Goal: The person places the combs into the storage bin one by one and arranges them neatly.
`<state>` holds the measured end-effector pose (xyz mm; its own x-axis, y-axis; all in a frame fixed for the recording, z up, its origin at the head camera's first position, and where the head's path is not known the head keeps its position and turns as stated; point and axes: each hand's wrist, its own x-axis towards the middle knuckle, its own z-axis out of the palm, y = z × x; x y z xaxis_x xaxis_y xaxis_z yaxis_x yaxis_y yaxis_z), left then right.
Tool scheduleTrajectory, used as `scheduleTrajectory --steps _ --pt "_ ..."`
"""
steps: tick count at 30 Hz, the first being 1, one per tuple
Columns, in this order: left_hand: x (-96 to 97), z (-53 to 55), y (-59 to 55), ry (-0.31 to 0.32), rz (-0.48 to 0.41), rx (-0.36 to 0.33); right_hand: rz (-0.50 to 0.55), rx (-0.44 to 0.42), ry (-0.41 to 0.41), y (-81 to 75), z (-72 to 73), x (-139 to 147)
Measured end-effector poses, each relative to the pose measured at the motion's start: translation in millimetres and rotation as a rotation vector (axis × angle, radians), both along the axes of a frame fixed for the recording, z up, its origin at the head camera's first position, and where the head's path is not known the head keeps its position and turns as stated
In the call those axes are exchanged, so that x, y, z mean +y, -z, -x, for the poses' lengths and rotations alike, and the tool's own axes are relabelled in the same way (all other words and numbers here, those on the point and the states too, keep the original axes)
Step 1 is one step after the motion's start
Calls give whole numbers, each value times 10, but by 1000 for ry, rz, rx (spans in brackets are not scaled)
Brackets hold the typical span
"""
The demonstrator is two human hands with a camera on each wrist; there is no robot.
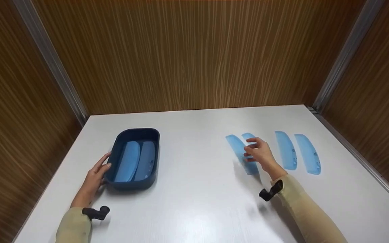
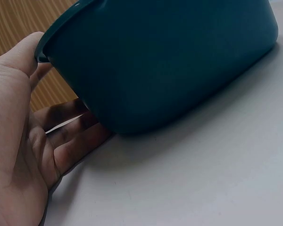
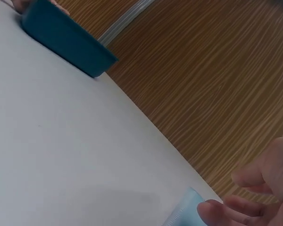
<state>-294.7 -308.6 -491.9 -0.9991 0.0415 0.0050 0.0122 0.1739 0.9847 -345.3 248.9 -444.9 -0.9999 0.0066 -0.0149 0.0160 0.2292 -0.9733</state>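
Note:
At the left of the head view is a dark teal plastic tub (image 1: 134,185) with rounded corners. My left hand (image 1: 95,177) grips its left side, thumb at the rim and fingers against the outer wall. Inside lie a lighter blue comb (image 1: 128,162) and a darker-looking one (image 1: 146,160), side by side. My right hand (image 1: 261,154) hovers over the right half of the table with loosely bent fingers and nothing between them. Below it lies a translucent blue comb (image 1: 236,145). Another comb (image 1: 248,135) is partly hidden behind the fingers.
Right of my right hand, two more blue combs (image 1: 286,150) (image 1: 308,153) lie roughly parallel on the white table (image 1: 194,175). Wood-grain panels (image 1: 194,57) enclose the table at the back and on both sides. A black wrist camera (image 1: 270,190) sits on each sleeve.

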Motion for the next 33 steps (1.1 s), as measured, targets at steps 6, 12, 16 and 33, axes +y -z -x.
scheduleTrajectory --steps 6,12,16,33 --pt "-1 -7 -7 -1 -5 -3 -165 56 44 27 7 6" --pt "1 -5 -21 -11 6 -13 -394 104 71 27 20 -1" --pt "6 -7 -13 -12 4 -12 -495 110 82 59 27 0" --pt "2 1 21 -8 -4 -18 -758 0 124 96 148 -126"
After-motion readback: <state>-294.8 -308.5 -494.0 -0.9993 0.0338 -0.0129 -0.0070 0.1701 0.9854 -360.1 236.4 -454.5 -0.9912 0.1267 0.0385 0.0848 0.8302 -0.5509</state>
